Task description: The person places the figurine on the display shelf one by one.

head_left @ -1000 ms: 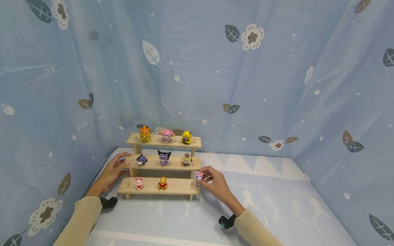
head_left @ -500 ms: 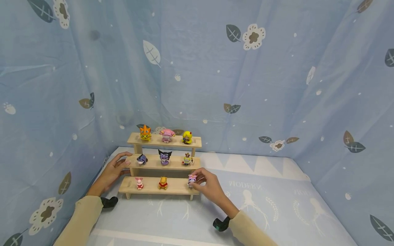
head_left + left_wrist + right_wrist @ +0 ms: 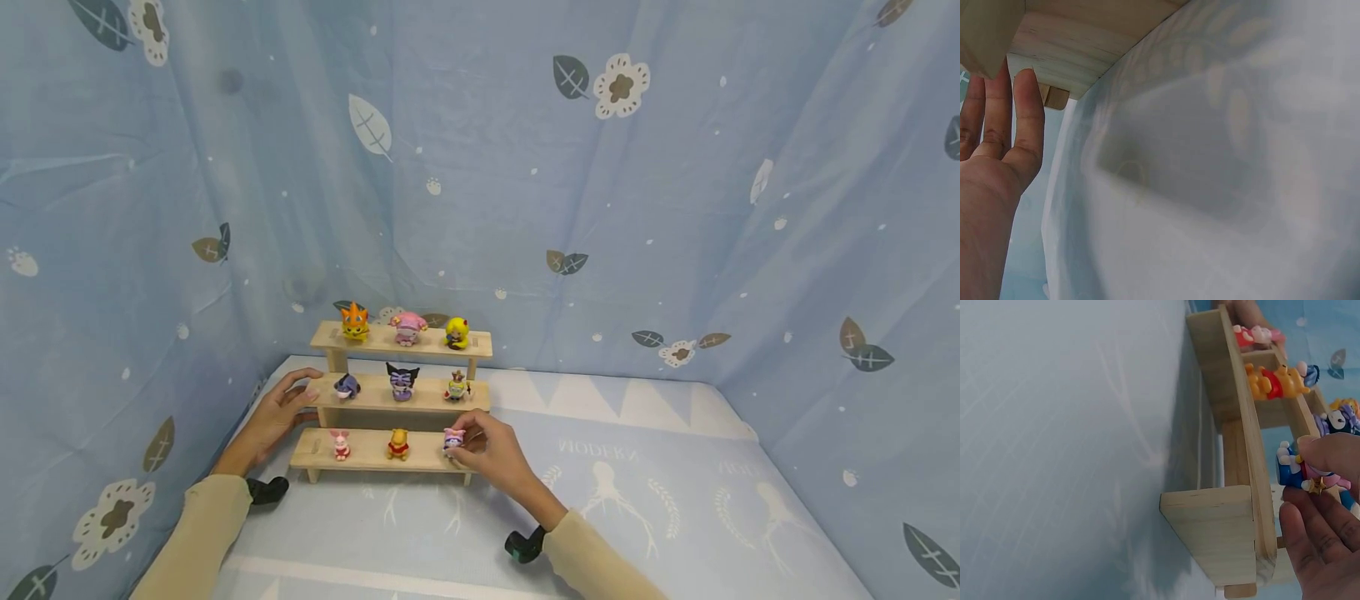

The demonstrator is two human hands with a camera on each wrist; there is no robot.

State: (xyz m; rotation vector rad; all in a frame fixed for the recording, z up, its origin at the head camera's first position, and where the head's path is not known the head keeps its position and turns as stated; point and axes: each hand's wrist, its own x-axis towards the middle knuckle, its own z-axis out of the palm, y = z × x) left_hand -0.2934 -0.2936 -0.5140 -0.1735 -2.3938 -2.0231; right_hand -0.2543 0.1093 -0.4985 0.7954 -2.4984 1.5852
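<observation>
A three-tier wooden shelf (image 3: 367, 454) stands on the cloth-covered table, several small cartoon figurines on it. My right hand (image 3: 491, 450) pinches a small figurine with a pink hat (image 3: 452, 440) between thumb and fingers, at the right part of the bottom tier. In the right wrist view its blue base (image 3: 1287, 470) and a gold star (image 3: 1317, 484) show. To its left stand a Winnie the Pooh figurine (image 3: 398, 447) and a Piglet figurine (image 3: 342, 447). At the shelf's left end, my left hand (image 3: 273, 417) grips the middle tier, fingers (image 3: 1027, 115) reaching beneath the wood.
Eeyore (image 3: 347, 387), a black-eared purple figurine (image 3: 402, 383) and a yellow crowned one (image 3: 457, 387) occupy the middle tier. The top tier bears an orange-yellow figurine (image 3: 355, 323), a pink one (image 3: 408, 328) and a yellow-haired one (image 3: 456, 333). Patterned blue curtain (image 3: 480, 167) surrounds the table.
My right hand has carried the pink-hatted figurine leftward, from the shelf's right edge to further in over the bottom tier. The left hand keeps its place on the shelf.
</observation>
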